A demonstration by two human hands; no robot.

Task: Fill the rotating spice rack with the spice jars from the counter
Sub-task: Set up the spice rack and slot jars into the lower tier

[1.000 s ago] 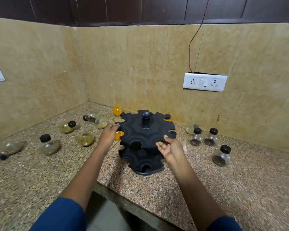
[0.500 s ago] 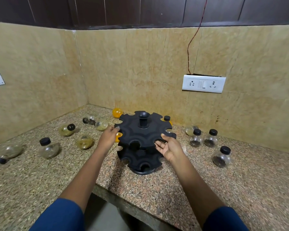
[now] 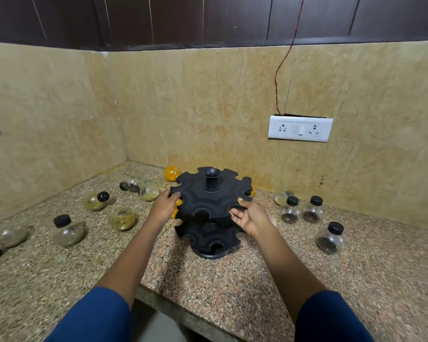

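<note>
A black two-tier spice rack [image 3: 208, 206] stands on the speckled stone counter [image 3: 208, 280], near the corner where the two tiled walls meet. The person's left hand [image 3: 163, 206] grips the left rim of the rack's top tier, with the fingers curled over the edge. The right hand [image 3: 250, 215] lies palm-up against the right rim. Its fingers are fairly straight and spread along the edge, and the thumb tip rests on top (more a touch than a clasp).

A half-hidden orange jar [image 3: 177, 208] sits just behind the left hand, and it is unclear whether it is in a slot or on the counter. A second orange jar [image 3: 172, 172] lies by the back wall.

More jars are scattered to the left of the rack. Among them are a yellowish jar [image 3: 122, 219] on its side, an upright capped jar [image 3: 67, 230], and a clear jar [image 3: 8, 235] tipped over at the far edge.

To the right, three dark-filled jars stand upright. Two [image 3: 290, 209] [image 3: 313, 209] stand side by side, and the third [image 3: 330, 238] is nearer the camera.

On the wall above them is a white socket plate [image 3: 299, 129], and a thin red wire [image 3: 282, 70] rises from it.
</note>
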